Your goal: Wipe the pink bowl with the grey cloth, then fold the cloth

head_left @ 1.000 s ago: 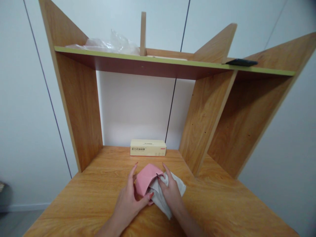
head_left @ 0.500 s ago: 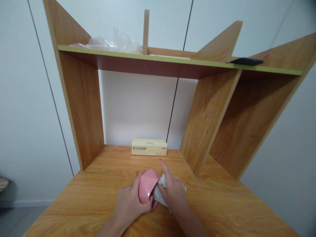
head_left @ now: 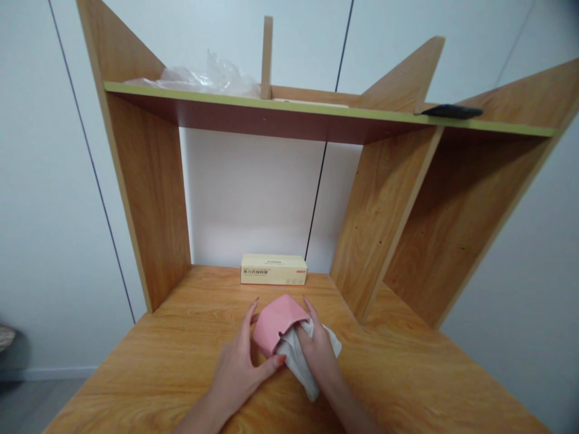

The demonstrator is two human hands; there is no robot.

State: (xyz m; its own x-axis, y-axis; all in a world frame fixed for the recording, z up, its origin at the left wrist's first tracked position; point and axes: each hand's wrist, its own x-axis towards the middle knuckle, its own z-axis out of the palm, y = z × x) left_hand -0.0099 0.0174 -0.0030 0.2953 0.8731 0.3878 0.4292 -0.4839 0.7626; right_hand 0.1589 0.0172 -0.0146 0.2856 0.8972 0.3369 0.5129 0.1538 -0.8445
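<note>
A pink faceted container (head_left: 277, 319) is tilted above the front of the desk, its opening facing right and toward me; a small notch shows in its rim. My left hand (head_left: 244, 358) grips it from the left, with the thumb near the lower rim and the fingers at the far side. A whitish cloth (head_left: 296, 355) is bunched at the opening and hangs down below it. My right hand (head_left: 318, 349) holds this cloth, its fingers partly inside the container and one finger along the outer rim. The fingertips inside are hidden.
A cream cling film box (head_left: 273, 271) lies at the back of the wooden desk (head_left: 190, 343). Wooden uprights (head_left: 384, 211) flank it. On the shelf (head_left: 307, 108) above are a clear plastic bag (head_left: 208, 78) and a flat dark object (head_left: 452, 112).
The pink container has been turned so its opening faces me more. My left hand's grip has loosened and shifted, and my right hand has pushed the cloth into the opening.
</note>
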